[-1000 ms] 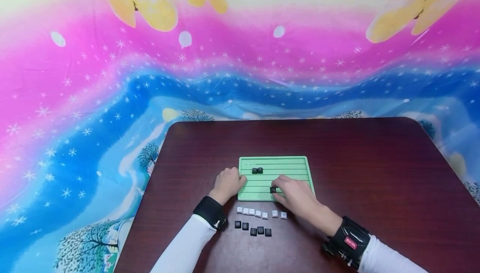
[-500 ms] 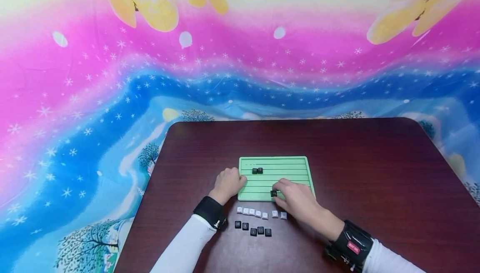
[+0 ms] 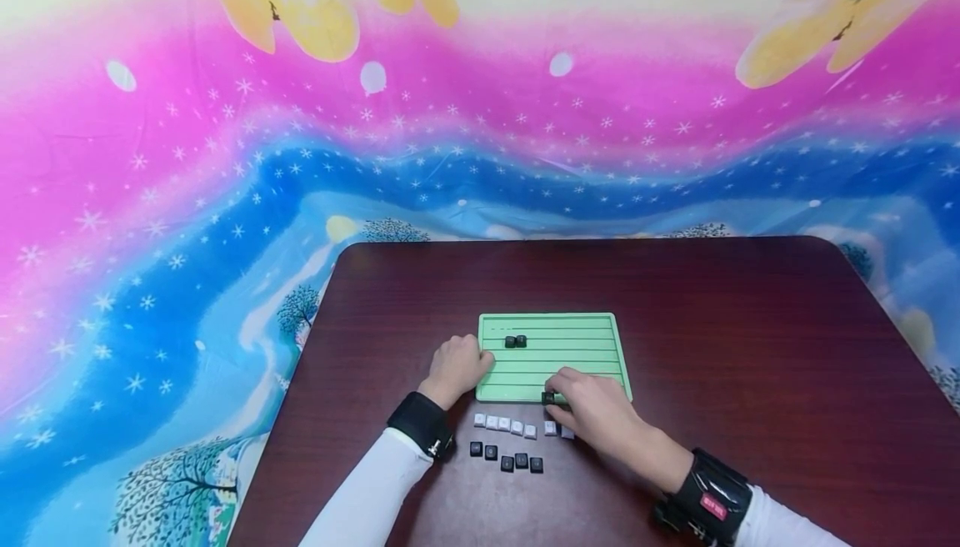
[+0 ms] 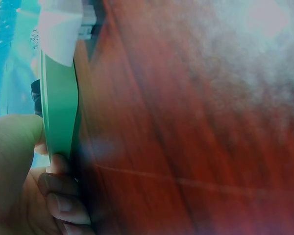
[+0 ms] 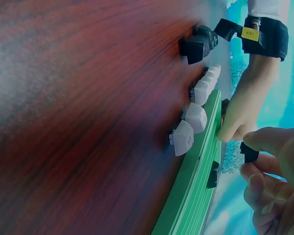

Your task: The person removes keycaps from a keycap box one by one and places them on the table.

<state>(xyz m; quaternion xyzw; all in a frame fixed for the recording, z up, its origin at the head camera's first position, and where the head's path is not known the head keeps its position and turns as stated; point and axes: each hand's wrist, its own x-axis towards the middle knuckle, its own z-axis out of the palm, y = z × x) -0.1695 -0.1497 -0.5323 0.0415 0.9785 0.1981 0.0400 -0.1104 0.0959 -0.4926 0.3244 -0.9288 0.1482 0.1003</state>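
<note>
My left hand (image 3: 456, 368) grips the left edge of a light green ridged board (image 3: 551, 368), thumb on top and fingers curled at its side in the left wrist view. Between thumb and fingers, my right hand (image 3: 596, 403) pinches a black keycap (image 5: 249, 152), held over the board's near edge in the head view. Two black keycaps (image 3: 515, 342) sit side by side on one of the board's upper rows. White keycaps (image 3: 504, 424) lie in a line in front of the board, the rightmost partly hidden by my right hand.
Closer to me, several black keycaps (image 3: 507, 464) form an uneven row on the dark reddish-brown table (image 3: 720, 322). A colourful printed cloth (image 3: 480, 113) hangs behind the table. Black straps with small cameras wrap both wrists.
My right hand has moved toward me with the black keycap, from over the board's lower rows to its near edge. The left hand stays on the board's left edge.
</note>
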